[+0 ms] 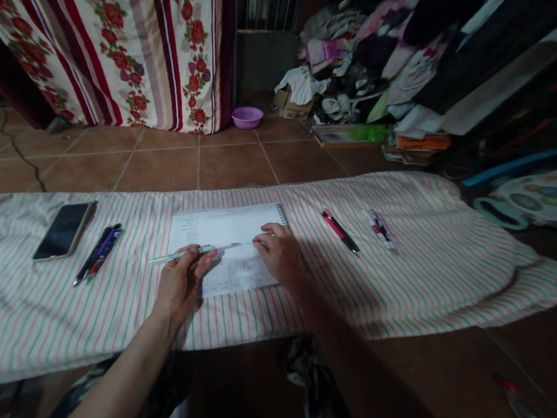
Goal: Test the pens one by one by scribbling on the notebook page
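Note:
My left hand (184,272) is closed round a pale green pen (163,259), held level above a spiral notebook (233,218). From the pen's right end a thin, refill-like shaft (226,246) points at my right hand (281,253). The fingers of that hand are pinched together over the notebook's right half. A tiny pale bit seems to show at their tips, too small to name. A small gap separates the shaft's dark end from these fingertips. Under both hands the white page carries faint printing or writing, and its coil runs along the right edge.
Left of the notebook lie several pens (99,252) and a dark-screened phone (64,231). To its right are red and black pens (339,231) and a few clear and pink ones (384,232). A striped cloth (435,273) covers the surface. Beyond stands a purple basin (248,117).

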Demonstrator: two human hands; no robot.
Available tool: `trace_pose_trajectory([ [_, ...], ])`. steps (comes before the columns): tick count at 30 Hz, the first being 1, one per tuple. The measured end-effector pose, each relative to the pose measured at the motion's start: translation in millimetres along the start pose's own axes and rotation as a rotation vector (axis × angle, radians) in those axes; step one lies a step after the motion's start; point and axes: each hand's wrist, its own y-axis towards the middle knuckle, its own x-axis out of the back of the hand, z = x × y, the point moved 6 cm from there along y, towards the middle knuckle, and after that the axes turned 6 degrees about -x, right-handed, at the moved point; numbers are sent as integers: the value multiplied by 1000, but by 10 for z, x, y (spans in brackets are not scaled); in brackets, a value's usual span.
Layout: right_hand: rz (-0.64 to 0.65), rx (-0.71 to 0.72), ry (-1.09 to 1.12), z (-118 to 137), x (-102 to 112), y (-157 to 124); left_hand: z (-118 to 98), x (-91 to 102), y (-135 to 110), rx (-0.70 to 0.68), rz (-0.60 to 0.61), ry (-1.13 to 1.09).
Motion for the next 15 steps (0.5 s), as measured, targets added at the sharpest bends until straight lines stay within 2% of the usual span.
trace_pose_trajectory([
  [6, 7, 2, -2, -5, 2, -5, -7, -1, -3, 6, -5, -4],
  [15, -30, 23, 117, -30, 31, -6, -3, -20, -20, 7, -2, 4],
])
